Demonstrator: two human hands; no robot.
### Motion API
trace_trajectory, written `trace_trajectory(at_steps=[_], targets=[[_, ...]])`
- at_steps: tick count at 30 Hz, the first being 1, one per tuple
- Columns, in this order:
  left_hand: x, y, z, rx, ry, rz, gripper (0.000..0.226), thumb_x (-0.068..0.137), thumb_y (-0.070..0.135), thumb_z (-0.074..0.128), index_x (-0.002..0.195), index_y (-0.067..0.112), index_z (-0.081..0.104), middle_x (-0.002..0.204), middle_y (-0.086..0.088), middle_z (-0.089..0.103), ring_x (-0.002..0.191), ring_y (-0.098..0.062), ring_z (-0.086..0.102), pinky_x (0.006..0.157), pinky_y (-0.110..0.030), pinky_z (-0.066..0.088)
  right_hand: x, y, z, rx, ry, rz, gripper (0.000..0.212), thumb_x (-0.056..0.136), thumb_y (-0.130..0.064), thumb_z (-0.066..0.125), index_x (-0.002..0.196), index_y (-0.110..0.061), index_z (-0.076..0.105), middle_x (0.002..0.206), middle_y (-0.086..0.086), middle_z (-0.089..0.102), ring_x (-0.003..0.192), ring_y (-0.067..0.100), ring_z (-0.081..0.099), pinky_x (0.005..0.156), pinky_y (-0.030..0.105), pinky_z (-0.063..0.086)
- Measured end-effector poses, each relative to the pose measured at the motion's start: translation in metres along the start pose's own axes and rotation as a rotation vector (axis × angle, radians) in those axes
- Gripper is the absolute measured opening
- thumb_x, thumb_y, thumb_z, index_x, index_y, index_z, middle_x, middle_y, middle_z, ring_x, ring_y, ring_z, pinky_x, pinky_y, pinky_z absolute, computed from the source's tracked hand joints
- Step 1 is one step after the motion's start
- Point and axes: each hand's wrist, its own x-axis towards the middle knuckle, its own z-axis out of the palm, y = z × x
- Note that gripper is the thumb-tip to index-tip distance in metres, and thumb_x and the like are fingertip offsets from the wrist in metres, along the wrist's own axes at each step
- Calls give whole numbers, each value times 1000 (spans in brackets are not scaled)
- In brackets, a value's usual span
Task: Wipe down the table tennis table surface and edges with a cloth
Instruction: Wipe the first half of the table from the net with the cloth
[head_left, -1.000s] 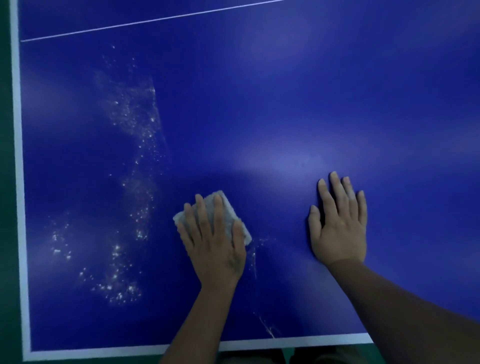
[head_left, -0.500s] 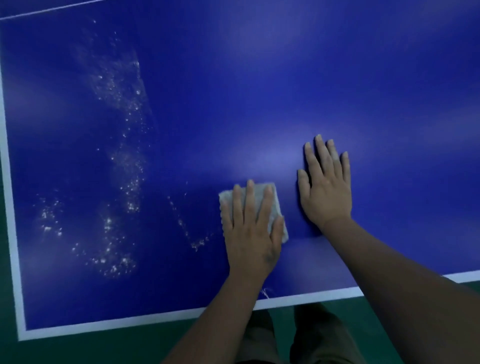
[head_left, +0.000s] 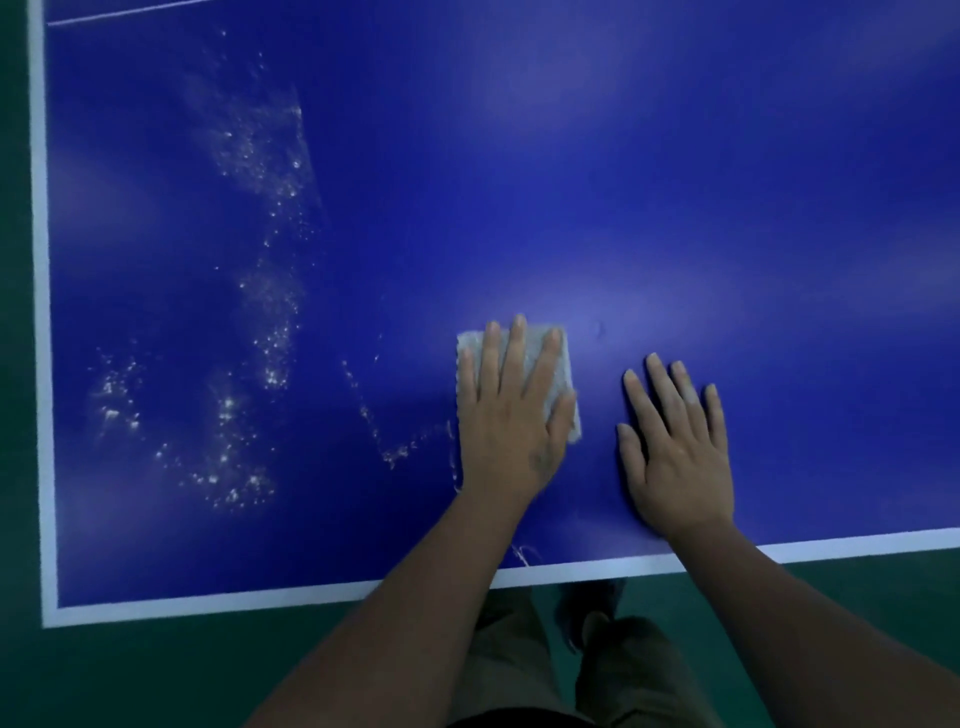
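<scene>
The blue table tennis table (head_left: 727, 208) fills most of the view, with a white line along its near edge (head_left: 260, 597) and its left edge (head_left: 40, 312). My left hand (head_left: 511, 421) lies flat, fingers stretched out, pressing a folded white cloth (head_left: 566, 374) onto the surface close to the near edge. The cloth shows only past my fingertips and beside my thumb. My right hand (head_left: 675, 447) rests flat and bare on the table just right of the cloth, not touching it. Water droplets (head_left: 270, 312) speckle the surface left of the cloth.
A thin wet streak (head_left: 384, 436) runs between the droplets and the cloth. A thin white line (head_left: 119, 13) crosses the far left of the table. Green floor (head_left: 156, 675) lies beyond both edges. My legs (head_left: 597, 670) stand against the near edge.
My left hand slid the cloth to the right, away from the droplets and up beside my right hand, leaving a thin wet streak. My right hand drew back toward the near edge.
</scene>
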Motion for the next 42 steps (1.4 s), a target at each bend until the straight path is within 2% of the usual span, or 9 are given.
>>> trace_trajectory(at_steps=[4,9,11,15,22,28,32,36,42], targets=[[-66,9,5,-23,-75,-1,69,112,59,32,173,33,13,182,-4,2,168,-31,2,133,-60,11,0,1,-1,18,13,9,57,112,-39,42,166,-21,42,179,1,25,167,25,20,133,59,18],[3,-10,-4,23,-77,16,66,114,59,24,173,34,11,182,-3,4,168,-29,-1,133,-61,9,-1,5,2,15,6,15,58,112,-41,40,167,-23,41,179,0,25,167,24,17,134,56,14],[43,-36,-10,48,-68,-61,65,113,59,18,173,34,11,182,-6,6,168,-33,0,134,-61,4,-4,7,2,17,7,1,58,113,-42,39,167,-23,39,179,1,24,167,24,16,134,57,14],[76,-96,-29,36,-15,-363,69,110,65,11,172,37,10,181,-9,10,167,-36,3,134,-61,2,-4,6,0,12,-15,13,59,114,-44,36,169,-25,35,180,0,21,168,23,13,135,55,10],[-63,-77,-18,110,68,-464,67,113,62,17,173,34,12,180,-9,15,167,-35,10,134,-59,10,-5,0,-7,8,-73,25,61,114,-48,28,171,-26,29,181,0,16,168,23,7,136,53,3],[-212,-21,-1,116,16,-533,69,113,57,27,174,29,10,181,-8,6,168,-33,1,133,-63,10,-6,0,-11,14,-87,22,62,114,-49,26,172,-26,25,181,0,14,168,23,5,135,54,3],[-192,-34,-10,89,3,-567,68,114,58,19,173,26,13,181,-11,8,167,-36,2,133,-63,8,-6,1,-8,14,-85,27,62,114,-50,25,172,-27,25,181,0,14,168,23,5,136,54,3],[-133,-64,-19,14,32,-710,69,111,59,11,173,30,5,181,-10,2,167,-34,-2,133,-63,1,-5,3,-4,13,-75,30,61,115,-50,26,172,-28,24,181,-1,13,168,22,4,136,54,2],[-196,-32,-6,118,27,-502,65,116,50,23,174,24,11,181,-11,8,168,-33,2,134,-60,9,-5,4,-3,20,-47,26,61,115,-49,28,171,-27,26,181,0,15,168,23,6,135,55,5]])
